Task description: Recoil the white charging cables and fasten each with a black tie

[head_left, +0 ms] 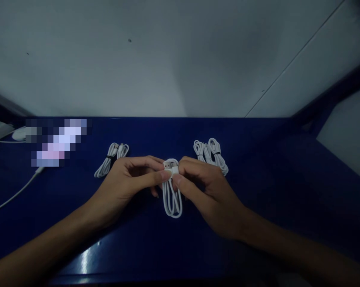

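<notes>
A coiled white USB cable [172, 203] hangs upright between my two hands, its loops pointing down toward me. My left hand [129, 177] pinches its upper left side, with the thumb beside a metal USB plug. From the other side, my right hand [211, 187] grips the top of the coil between thumb and bent index finger. Both thumbs nearly meet at the connector ends. Behind my left hand lie coiled white cables [108, 161], with a black tie visible. More white cable coils [211, 153] with black ties rest beyond my right hand, partly covered by it.
The blue tabletop [156, 247] meets a grey wall panel [138, 71] at the back. At the left, a blurred-out lit device [62, 143] has a white cord [18, 197] running from it. A white object [18, 134] with a cord lies beside it.
</notes>
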Demonstrator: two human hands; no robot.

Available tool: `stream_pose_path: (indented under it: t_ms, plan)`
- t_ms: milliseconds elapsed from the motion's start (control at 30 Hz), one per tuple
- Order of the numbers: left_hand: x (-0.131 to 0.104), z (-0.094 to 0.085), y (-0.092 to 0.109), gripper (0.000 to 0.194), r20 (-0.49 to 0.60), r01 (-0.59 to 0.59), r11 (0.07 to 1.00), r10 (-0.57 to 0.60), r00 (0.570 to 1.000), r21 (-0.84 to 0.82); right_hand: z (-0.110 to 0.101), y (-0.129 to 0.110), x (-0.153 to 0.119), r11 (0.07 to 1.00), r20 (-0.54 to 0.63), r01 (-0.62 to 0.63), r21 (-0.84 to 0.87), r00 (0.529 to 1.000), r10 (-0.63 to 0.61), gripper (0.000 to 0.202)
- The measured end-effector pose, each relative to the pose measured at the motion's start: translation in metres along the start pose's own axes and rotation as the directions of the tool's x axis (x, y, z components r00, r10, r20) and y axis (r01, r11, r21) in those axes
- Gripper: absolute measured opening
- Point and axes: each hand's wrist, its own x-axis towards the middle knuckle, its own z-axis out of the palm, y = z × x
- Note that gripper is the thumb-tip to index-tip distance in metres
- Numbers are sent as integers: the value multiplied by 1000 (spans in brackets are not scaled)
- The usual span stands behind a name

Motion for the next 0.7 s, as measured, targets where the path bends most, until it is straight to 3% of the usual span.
stream_pose_path:
  t_ms: [700]
  plan:
    - [2,-1,0,8,23,14,1000,-14,1000,7,1,1,-1,1000,-9,-17,25,1000,17,33]
